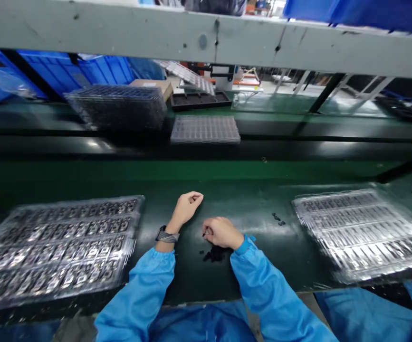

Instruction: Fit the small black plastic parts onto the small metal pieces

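My left hand (187, 206) rests on the dark green bench (255, 209) with its fingers curled in; what they hold, if anything, is hidden. A watch sits on that wrist. My right hand (221, 231) lies just to the right, fingers pinched on a tiny black part. Directly below this hand lies a small pile of black parts (213, 255). Two more black parts (277, 219) lie further right. A clear tray of small metal pieces (58, 247) lies to my left. A similar clear tray (364, 232) lies to my right.
A conveyor strip (298, 149) runs across behind the bench. On it stand a stack of clear trays (118, 105) and a single tray (205, 129). A black tray (200, 99) and blue crates (66, 71) stand further back. A grey beam (206, 35) crosses overhead.
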`<state>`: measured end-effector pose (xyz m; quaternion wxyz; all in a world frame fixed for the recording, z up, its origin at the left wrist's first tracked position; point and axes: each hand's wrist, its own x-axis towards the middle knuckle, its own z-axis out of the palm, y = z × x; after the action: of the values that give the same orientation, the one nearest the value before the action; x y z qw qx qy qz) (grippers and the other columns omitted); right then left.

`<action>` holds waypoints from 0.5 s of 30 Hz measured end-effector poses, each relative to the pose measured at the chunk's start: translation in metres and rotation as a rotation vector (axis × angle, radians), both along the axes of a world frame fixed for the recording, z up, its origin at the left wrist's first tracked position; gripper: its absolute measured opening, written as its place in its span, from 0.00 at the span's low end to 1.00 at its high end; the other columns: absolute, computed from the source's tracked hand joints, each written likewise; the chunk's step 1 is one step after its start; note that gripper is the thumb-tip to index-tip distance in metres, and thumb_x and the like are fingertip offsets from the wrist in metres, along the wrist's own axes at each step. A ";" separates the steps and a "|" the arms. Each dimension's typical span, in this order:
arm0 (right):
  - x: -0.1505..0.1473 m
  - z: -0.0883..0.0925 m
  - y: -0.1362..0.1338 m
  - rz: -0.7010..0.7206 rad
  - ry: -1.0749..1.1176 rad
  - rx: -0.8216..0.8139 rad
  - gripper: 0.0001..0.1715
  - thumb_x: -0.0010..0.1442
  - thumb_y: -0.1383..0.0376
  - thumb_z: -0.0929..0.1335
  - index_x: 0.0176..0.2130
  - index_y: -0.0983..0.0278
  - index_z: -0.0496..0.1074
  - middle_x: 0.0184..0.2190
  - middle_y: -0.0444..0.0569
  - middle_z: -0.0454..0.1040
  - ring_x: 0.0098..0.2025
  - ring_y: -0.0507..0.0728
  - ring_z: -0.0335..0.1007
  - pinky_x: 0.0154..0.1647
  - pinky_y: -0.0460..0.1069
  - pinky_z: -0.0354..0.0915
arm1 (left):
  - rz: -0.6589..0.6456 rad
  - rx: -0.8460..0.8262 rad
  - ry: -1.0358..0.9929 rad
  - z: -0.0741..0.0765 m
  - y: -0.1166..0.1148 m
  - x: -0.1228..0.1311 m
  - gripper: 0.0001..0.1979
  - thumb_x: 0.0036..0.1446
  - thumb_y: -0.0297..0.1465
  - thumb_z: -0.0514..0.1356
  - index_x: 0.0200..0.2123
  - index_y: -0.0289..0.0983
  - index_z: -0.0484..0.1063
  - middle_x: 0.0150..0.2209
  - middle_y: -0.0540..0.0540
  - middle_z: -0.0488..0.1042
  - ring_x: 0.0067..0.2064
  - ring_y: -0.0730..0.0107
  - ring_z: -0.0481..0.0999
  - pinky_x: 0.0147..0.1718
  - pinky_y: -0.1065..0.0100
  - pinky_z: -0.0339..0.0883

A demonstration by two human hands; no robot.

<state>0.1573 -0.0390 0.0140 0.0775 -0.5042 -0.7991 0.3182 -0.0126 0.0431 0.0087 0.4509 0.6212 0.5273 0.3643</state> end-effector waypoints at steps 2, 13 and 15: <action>0.000 0.000 0.001 0.000 0.008 -0.003 0.09 0.54 0.71 0.73 0.36 0.59 0.78 0.32 0.43 0.80 0.36 0.55 0.75 0.34 0.46 0.57 | 0.035 -0.018 -0.068 -0.007 0.010 0.005 0.19 0.50 0.46 0.65 0.34 0.34 0.79 0.25 0.46 0.76 0.24 0.70 0.70 0.25 0.69 0.63; 0.010 -0.011 0.010 -0.219 0.478 -0.154 0.08 0.49 0.75 0.71 0.32 0.63 0.75 0.24 0.40 0.76 0.27 0.51 0.71 0.32 0.44 0.64 | 0.047 0.003 -0.115 -0.016 0.006 0.001 0.18 0.53 0.45 0.64 0.36 0.35 0.79 0.27 0.46 0.76 0.25 0.71 0.71 0.27 0.69 0.66; 0.011 -0.015 0.012 -0.259 0.577 -0.200 0.07 0.50 0.74 0.71 0.31 0.64 0.74 0.24 0.41 0.76 0.27 0.51 0.71 0.31 0.44 0.65 | 0.044 0.003 -0.117 -0.015 0.006 0.001 0.17 0.54 0.43 0.64 0.36 0.34 0.79 0.27 0.46 0.76 0.25 0.71 0.71 0.27 0.69 0.66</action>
<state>0.1686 -0.0274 -0.0008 0.2908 -0.4957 -0.6382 0.5123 -0.0116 0.0495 -0.0065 0.4719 0.5877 0.5132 0.4106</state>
